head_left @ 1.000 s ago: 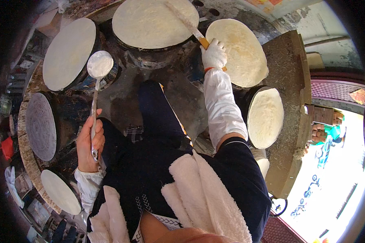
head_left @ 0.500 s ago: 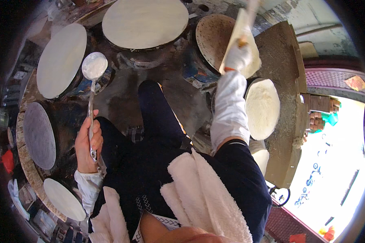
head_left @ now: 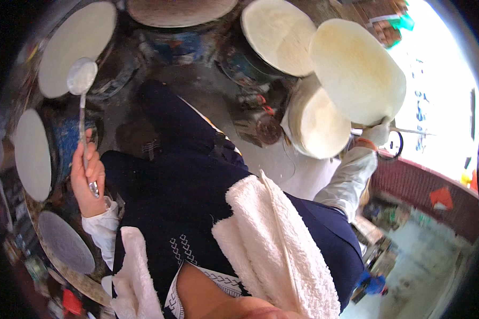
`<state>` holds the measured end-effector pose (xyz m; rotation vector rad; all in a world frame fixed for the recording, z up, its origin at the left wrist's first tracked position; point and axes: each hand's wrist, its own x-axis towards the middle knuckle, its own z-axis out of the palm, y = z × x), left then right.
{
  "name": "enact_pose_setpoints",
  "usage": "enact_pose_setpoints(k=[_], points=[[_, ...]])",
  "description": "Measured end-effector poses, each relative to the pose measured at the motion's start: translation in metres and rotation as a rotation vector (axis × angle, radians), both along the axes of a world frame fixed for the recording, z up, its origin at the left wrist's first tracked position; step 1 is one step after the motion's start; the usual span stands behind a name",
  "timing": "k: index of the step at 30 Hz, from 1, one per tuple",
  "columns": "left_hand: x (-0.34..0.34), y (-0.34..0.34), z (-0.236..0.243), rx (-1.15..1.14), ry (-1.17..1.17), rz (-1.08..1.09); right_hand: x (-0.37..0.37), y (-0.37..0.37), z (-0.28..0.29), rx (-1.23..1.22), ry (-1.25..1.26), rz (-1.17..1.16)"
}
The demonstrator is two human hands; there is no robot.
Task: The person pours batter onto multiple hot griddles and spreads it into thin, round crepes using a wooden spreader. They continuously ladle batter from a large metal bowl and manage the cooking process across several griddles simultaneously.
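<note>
My left hand (head_left: 89, 173) is closed around the handle of a long metal ladle (head_left: 82, 77), whose bowl holds white batter. The bowl hangs over or beside a round griddle coated in pale batter (head_left: 77, 40). On the right, my gloved right hand (head_left: 377, 135) grips the near edge of a thin, round pancake (head_left: 356, 69), spread out flat. A thin stick (head_left: 414, 131) also juts from this hand; how the fingers hold it is hidden. The held pancake partly overlaps a stack of round pancakes (head_left: 324, 119) below it.
More round griddles curve around me: a brownish one (head_left: 183, 9) ahead, one with a pale pancake (head_left: 277, 34), a pale one (head_left: 33, 154) and a bare grey one (head_left: 66, 242) at left. Bottles (head_left: 253, 100) stand near the stack. A dark red ledge (head_left: 426, 196) runs along the right.
My view has turned rightward. My right hand has swung from the brownish griddle to beside the stack, and the pancake it carries has spread out. My left hand still holds the ladle.
</note>
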<state>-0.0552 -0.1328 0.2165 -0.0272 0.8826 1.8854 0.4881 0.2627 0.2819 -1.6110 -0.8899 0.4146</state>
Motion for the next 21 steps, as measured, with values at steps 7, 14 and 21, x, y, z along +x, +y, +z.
enact_pose_setpoints(k=[7, 14, 21], points=[[0.034, 0.054, 0.017, -0.087, 0.010, -0.142, 0.183, -0.100, -0.217, -0.544, 0.069, -0.485], [0.047, 0.063, 0.017, -0.075, 0.015, -0.160, 0.185, -0.111, -0.282, -0.692, 0.210, -0.635], [0.047, 0.050, 0.020, -0.085, 0.031, -0.152, 0.204, -0.111, -0.260, -0.688, 0.103, -0.591]])
